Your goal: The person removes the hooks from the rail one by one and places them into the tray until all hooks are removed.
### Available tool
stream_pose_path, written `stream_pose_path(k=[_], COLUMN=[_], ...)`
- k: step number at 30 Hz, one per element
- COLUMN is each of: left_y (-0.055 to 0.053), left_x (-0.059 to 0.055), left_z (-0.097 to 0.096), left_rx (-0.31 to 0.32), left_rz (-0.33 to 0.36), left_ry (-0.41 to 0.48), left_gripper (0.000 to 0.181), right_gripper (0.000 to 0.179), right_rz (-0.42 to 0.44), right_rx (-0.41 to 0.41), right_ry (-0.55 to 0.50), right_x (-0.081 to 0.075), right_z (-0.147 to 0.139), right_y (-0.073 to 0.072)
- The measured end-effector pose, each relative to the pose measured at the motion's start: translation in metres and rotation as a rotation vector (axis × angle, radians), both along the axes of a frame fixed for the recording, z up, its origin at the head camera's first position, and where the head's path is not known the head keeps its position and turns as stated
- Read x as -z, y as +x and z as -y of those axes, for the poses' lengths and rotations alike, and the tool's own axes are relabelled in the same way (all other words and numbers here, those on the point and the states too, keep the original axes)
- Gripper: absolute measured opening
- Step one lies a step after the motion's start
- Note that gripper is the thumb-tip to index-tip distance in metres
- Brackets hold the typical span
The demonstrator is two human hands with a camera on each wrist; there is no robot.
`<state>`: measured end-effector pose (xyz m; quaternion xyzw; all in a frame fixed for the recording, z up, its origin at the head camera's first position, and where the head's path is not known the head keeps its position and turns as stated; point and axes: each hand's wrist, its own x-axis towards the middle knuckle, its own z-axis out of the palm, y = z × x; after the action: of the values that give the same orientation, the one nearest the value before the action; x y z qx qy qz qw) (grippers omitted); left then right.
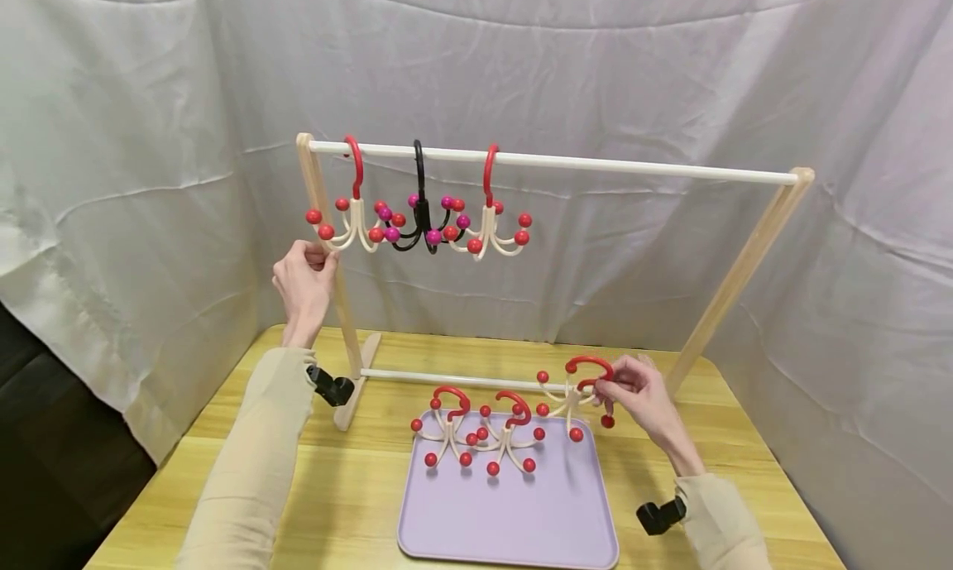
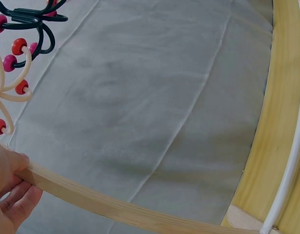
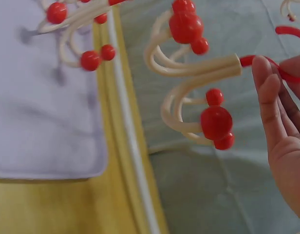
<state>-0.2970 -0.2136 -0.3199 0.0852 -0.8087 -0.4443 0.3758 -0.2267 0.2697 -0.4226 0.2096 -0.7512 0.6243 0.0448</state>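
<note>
My left hand [image 1: 304, 282] pinches the left wooden post [image 1: 345, 318] of a hanging rack; in the left wrist view its fingertips are curled on that post [image 2: 101, 201]. By its red hook, my right hand [image 1: 649, 404] holds a cream multi-arm hanger with red ball tips [image 1: 572, 403], raised near the tray's back right corner. The right wrist view shows the held hanger [image 3: 203, 68] on its side, its arms pointing left. Two similar hangers, one on the left [image 1: 449, 431] and one beside it [image 1: 507, 434], lie on the lilac tray [image 1: 514, 524].
From the rack's white top rail [image 1: 633, 166] hang a cream hanger [image 1: 356, 218], a black hanger with magenta balls [image 1: 422, 214] and another cream one [image 1: 487, 222]. A lower white rail [image 1: 447, 379] runs behind the tray. The right post [image 1: 737, 289] stands beyond my right hand.
</note>
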Motion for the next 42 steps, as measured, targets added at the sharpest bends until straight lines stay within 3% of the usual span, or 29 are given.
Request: stream_pose_path(k=[6,12,17,30,42], left_y=[0.0,0.0,0.001,0.001,0.0], left_x=[0.0,0.0,0.001,0.0,0.0], left_z=[-0.001,-0.001,-0.001,-0.001,0.0], left_rx=[0.002,-0.002,0.004,0.004,0.002], left_rz=[-0.006,0.001,0.0,0.003,0.0], left_ry=[0.0,0.007,0.01,0.008,0.004], left_gripper=[0.025,0.026,0.027,0.027,0.027], right_gripper=[0.003,0.015,0.014,0.018,0.019], right_rz=[0.036,0.075,0.076,0.146,0.147], right_rx=[-0.047,-0.048,-0.069,-0.106,-0.109], right_ry=[0.044,0.079,0.093,0.107,0.101], right_x=[0.022,0.036,0.047,0.056,0.064], right_z=[-0.009,-0.012,-0.012,-0.008,-0.007], right_y=[0.007,0.011,0.013,0.016,0.015])
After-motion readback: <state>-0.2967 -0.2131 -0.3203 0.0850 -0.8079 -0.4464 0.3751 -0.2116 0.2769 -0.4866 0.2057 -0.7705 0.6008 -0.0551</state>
